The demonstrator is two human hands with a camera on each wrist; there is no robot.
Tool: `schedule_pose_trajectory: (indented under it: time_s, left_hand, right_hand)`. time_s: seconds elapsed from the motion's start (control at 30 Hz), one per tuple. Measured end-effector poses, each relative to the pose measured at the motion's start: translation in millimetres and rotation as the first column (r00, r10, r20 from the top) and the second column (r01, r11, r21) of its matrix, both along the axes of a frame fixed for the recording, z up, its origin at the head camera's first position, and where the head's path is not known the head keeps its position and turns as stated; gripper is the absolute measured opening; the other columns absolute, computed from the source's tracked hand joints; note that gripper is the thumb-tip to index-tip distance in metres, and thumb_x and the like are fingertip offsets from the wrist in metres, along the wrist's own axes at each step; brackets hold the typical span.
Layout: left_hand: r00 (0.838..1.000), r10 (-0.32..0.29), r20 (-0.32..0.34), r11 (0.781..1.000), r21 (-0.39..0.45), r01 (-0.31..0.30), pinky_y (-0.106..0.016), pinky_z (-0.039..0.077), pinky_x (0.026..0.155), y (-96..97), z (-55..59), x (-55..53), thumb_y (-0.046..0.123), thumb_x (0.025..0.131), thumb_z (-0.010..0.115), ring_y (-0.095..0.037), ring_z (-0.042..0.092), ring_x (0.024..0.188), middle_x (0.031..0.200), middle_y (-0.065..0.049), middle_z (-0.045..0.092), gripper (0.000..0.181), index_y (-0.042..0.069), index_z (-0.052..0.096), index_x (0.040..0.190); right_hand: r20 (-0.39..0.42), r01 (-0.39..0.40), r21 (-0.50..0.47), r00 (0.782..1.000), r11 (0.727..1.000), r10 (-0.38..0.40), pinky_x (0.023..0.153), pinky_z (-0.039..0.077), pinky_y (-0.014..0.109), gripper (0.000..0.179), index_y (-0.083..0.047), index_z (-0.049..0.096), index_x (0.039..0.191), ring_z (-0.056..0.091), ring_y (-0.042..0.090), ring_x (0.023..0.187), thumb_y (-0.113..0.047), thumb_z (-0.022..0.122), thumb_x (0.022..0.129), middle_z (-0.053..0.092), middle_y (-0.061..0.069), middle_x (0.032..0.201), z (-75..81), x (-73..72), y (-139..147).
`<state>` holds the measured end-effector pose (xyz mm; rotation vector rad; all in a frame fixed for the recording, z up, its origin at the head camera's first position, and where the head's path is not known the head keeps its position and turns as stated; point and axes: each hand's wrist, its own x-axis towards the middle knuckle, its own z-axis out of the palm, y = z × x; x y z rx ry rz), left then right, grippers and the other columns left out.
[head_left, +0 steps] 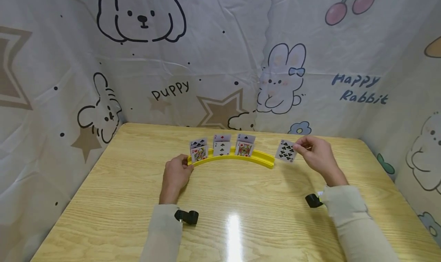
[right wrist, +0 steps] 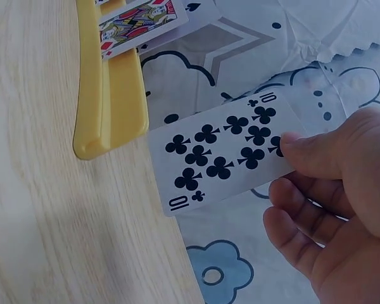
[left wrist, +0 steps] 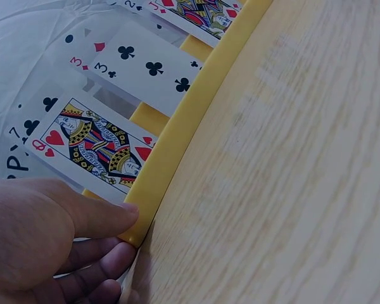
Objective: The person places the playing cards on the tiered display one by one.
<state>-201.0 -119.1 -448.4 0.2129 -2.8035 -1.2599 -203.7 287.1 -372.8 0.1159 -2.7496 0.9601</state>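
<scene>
A curved yellow card holder (head_left: 263, 161) lies on the table, with playing cards upright in its grooves. My left hand (head_left: 176, 174) grips the holder's left end, thumb on its front edge in the left wrist view. Between thumb and fingers, my right hand (head_left: 317, 156) pinches a ten of clubs (right wrist: 209, 158) by its edge, face showing, just off the holder's right end. The queen of hearts (left wrist: 95, 145) stands nearest my left hand, in front of a seven of clubs. In the middle, a three of clubs (head_left: 221, 148) fronts a three of diamonds (head_left: 222, 137).
A jack of diamonds (head_left: 244, 149) stands in front of a two of spades (head_left: 246, 138) farther right along the holder. The wooden table (head_left: 138, 223) ends against a printed cloth backdrop (head_left: 213, 63). Dark wrist cameras sit on both sleeves.
</scene>
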Motion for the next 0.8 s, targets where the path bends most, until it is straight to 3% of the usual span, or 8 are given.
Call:
schedule_pose_trajectory:
  time_s: [0.8]
  left_hand:
    - [1.0,0.004,0.006,1.0,0.019,-0.004,-0.041,0.054,0.08,-0.5,2.5,0.4,0.01,0.092,0.073,-0.025,0.067,0.094,0.11,-0.015,0.069,0.038,-0.001,0.064,0.127]
  right_hand:
    - [-0.001,-0.022,-0.05,1.0,0.999,0.022,0.066,0.048,0.036,0.015,-0.003,0.065,0.099,0.058,0.027,0.084,-0.018,0.064,0.1,0.067,0.012,0.095,2.2,-9.2,-21]
